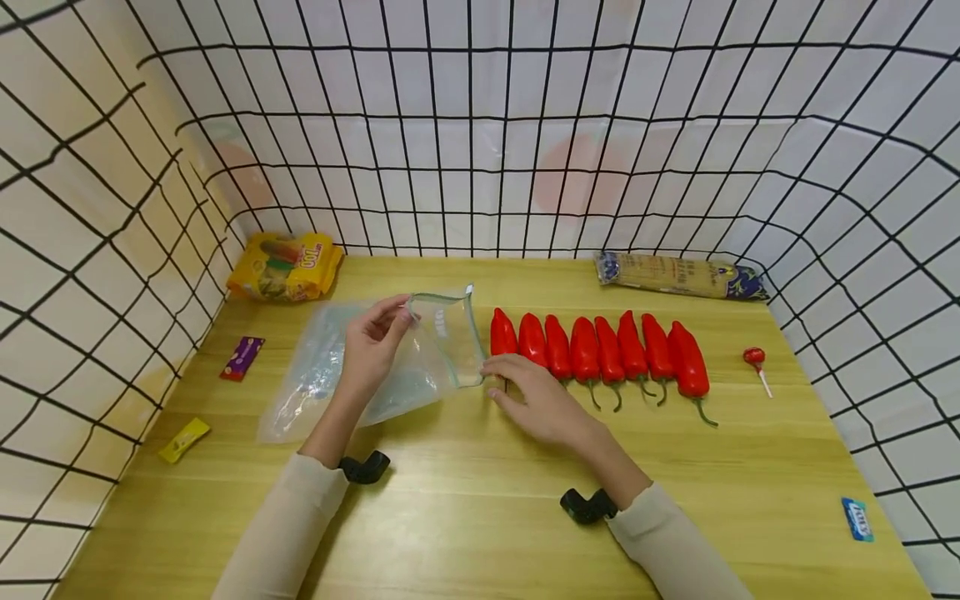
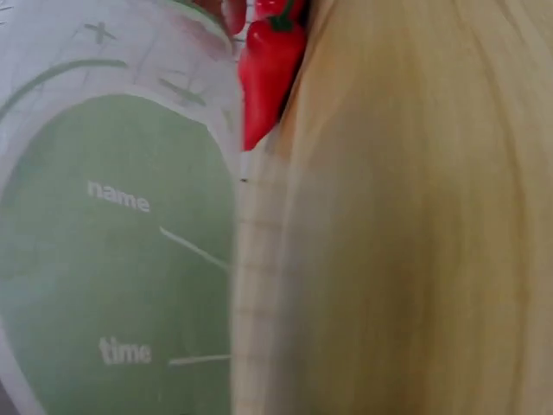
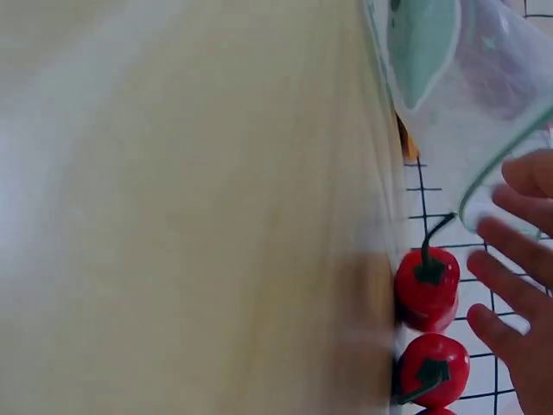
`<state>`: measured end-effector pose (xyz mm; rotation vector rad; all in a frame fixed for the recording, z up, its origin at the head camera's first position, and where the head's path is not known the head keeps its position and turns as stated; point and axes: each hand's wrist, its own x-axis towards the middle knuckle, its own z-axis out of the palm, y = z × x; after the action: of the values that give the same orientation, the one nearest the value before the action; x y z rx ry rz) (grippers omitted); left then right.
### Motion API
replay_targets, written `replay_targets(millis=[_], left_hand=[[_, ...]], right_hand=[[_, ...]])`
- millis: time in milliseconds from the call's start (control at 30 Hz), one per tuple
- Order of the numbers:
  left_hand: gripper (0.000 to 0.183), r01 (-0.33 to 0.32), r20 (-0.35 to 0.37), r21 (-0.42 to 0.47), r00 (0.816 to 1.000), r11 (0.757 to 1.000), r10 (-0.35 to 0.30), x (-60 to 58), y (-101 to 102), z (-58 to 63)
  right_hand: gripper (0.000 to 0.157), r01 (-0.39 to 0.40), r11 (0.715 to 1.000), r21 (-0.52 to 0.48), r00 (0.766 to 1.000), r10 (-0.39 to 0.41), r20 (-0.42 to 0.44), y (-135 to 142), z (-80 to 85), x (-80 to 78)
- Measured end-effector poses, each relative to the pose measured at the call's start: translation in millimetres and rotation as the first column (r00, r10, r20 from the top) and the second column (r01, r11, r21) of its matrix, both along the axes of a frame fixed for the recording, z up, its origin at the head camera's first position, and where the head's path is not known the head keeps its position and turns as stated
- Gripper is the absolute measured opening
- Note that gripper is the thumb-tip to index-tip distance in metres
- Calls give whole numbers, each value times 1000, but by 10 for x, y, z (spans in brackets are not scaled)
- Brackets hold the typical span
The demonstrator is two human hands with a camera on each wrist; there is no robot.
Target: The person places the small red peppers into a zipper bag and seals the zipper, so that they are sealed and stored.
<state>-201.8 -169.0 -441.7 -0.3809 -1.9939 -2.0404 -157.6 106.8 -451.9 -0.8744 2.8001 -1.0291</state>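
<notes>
A clear zip bag with a green-edged mouth lies across the table left of centre. My left hand pinches its upper edge near the mouth between thumb and fingers. In the left wrist view the bag's green panel reads "name" and "time". Beside the mouth's lower right corner, my right hand has its fingers extended; the right wrist view shows those fingers spread at the bag's rim, gripping nothing. Several red peppers with green stems stand in a row just beyond the right hand, which partly hides the leftmost.
A yellow snack packet sits at the back left, a long noodle packet at the back right. A purple wrapper, a yellow sachet, a red lollipop and a blue packet lie near the sides. Black wire mesh surrounds the table.
</notes>
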Motion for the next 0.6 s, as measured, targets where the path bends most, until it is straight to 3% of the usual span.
replay_targets(millis=[133,233,367,600], left_hand=[[26,40,47,-128,998,991,-34,74,45,106],[22,48,51,-210,998,976,-39,132,84,206],[19,70,60,-250,997,966,-57,149,106,236],[22,109,108,-137,990,985,-94,25,79,-60]], right_hand=[[35,158,986,-55,987,-159,-11,21,25,-98],[41,279,960,25,960,-277,-44,23,35,-169],[53,351,918,184,935,-334,-115,3,26,-258],[75,375,855,358,926,-329,-185,-60,-29,-344]])
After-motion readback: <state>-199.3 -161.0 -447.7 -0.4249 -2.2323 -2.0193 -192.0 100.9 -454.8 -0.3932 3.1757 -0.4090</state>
